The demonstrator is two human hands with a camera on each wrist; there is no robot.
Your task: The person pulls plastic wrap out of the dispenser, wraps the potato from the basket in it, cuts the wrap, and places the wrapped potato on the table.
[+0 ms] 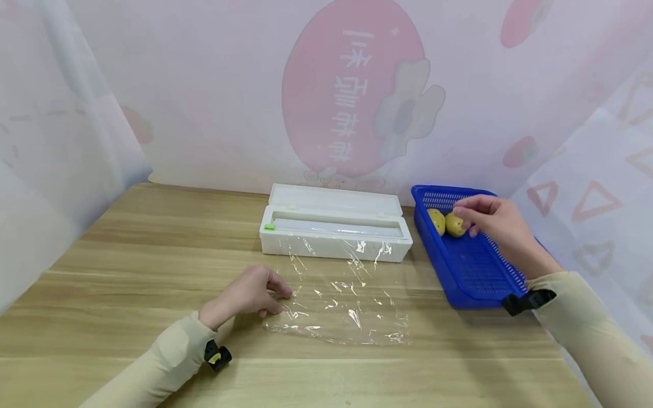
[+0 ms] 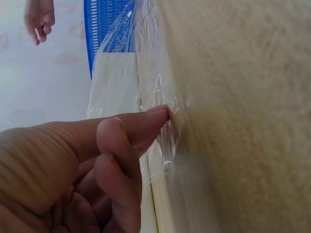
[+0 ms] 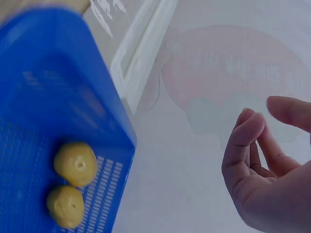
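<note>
A sheet of clear plastic wrap [image 1: 352,303] stretches from a white wrap dispenser box [image 1: 326,247] down over the wooden table. My left hand [image 1: 250,294] pinches the sheet's left edge near its front corner; in the left wrist view the wrap [image 2: 163,90] bunches at the fingertips [image 2: 158,116]. My right hand [image 1: 502,229] hovers above a blue plastic basket [image 1: 433,246], its fingers loosely curled and holding nothing. In the right wrist view its thumb [image 3: 291,111] stands apart from the fingers. Two round yellow potatoes [image 3: 75,164] lie at the basket's far end.
The dispenser's lid [image 1: 334,199] is raised at the back, and a small green slider [image 1: 269,226] sits at its left end. Printed pink-and-white cloth [image 1: 204,102] hangs behind the wooden table [image 1: 153,243] and at both sides. The basket stands right of the dispenser.
</note>
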